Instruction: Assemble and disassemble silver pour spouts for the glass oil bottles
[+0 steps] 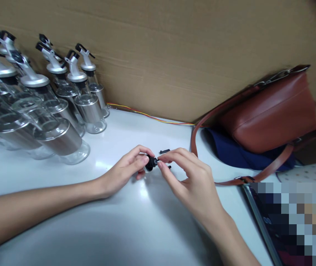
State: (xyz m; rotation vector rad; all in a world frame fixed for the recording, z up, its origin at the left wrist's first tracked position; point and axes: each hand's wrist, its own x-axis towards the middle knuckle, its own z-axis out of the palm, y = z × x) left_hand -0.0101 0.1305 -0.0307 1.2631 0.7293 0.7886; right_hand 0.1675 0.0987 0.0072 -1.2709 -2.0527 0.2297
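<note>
Between the thumb and fingers of my left hand [130,164] is a black bottle stopper [151,162], held sideways just above the white table. Its narrow end points right, towards my right hand [192,175]. The thumb and forefinger of that hand are pinched at the stopper's tip, on something too small to make out. Just behind these fingers a small black lever piece [164,151] lies on the table. Another little black piece [169,167] shows partly under my right hand.
Several glass bottles with steel bands [63,136] and silver pourers crowd the left; the front one has no pourer. A brown leather bag [274,111] rests on dark blue cloth [221,147] at right. Thin wires [152,116] run along the cardboard wall [158,55]. A blurred-out screen [293,225] is nearer.
</note>
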